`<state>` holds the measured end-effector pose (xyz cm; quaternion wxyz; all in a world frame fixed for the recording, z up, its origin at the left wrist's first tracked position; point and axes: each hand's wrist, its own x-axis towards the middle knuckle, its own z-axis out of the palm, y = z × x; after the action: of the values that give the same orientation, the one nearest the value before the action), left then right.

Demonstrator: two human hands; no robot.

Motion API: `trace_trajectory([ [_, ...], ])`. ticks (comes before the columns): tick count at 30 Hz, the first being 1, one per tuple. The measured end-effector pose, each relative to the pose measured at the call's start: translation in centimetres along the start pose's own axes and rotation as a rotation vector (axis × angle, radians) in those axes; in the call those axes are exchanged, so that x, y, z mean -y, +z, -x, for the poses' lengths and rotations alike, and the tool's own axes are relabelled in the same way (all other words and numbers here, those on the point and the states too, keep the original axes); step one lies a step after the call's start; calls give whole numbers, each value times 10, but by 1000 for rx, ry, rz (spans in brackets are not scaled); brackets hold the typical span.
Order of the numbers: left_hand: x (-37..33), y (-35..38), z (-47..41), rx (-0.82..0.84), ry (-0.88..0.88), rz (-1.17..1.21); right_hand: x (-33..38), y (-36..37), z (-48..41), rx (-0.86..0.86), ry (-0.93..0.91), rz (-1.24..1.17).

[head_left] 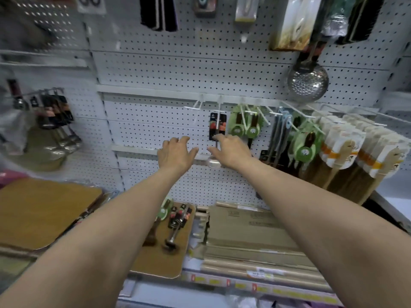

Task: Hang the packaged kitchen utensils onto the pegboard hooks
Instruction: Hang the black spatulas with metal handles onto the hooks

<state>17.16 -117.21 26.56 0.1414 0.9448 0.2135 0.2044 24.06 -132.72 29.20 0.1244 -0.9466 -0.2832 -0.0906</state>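
Forearms [106, 236] stretch over a shelf [244, 283] where blurred packaged utensils [178, 218] lie on a wooden board [160, 261]. Left hand [175, 152] hovers, fingers spread, holding nothing. Right hand [231, 151] hides the handle of a packaged ladle [218, 126] hanging on a pegboard hook [220, 101]. Its index fingertip meets the card's lower edge, but whether the fingers grip is unclear.

Readable text: none | black utensil card [218, 126] hung on pegboard [155, 70]: print too blurred | shelf-edge price tags [241, 285] below pegboard: illegible
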Motion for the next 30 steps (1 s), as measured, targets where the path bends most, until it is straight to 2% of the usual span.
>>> trace_trajectory([
  [5, 95, -48, -8, -1, -1, -43, 107, 24, -14, -12, -24, -86],
  [14, 228, -79, -21, 60, -38, -59, 235, 79, -46, 45, -16, -178],
  [23, 340, -15, -59, 163, -163, -6, 273, 198, -108, 229, -44, -210],
  [30, 435, 59, -100, 306, -348, 104, 276, 315, -167, 474, 21, -291],
])
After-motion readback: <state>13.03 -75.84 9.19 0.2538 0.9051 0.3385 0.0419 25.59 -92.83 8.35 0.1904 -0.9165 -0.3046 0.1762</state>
